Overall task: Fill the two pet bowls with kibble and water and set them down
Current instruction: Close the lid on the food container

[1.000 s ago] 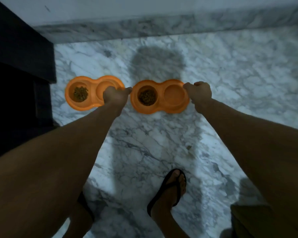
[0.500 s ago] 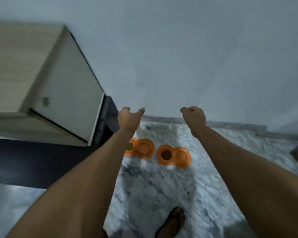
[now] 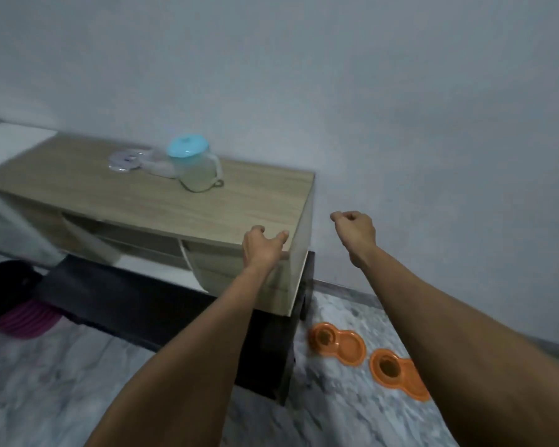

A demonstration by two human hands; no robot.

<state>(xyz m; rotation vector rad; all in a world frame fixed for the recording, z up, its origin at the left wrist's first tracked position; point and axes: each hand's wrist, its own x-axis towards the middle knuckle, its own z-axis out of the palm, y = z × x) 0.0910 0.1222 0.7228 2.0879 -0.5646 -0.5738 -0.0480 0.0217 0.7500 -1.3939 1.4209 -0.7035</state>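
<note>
Two orange double pet bowls lie on the marble floor by the wall. The left bowl (image 3: 338, 344) and the right bowl (image 3: 397, 374) each hold kibble in one well; my right forearm covers part of the right one. My left hand (image 3: 261, 245) hovers in front of the wooden cabinet's corner, fingers loosely apart, holding nothing. My right hand (image 3: 355, 232) is raised before the wall with curled fingers and nothing in it. A clear jug with a turquoise lid (image 3: 194, 167) stands on the cabinet top.
The wooden cabinet (image 3: 175, 204) stands against the white wall on a dark base (image 3: 142, 304). A clear plastic bag (image 3: 128, 160) lies beside the jug. A purple and black object (image 3: 20, 304) sits on the floor at far left.
Both hands have let go of the bowls, which stay on the floor. My view has risen and swung left, so the cabinet top with the jug has come into sight.
</note>
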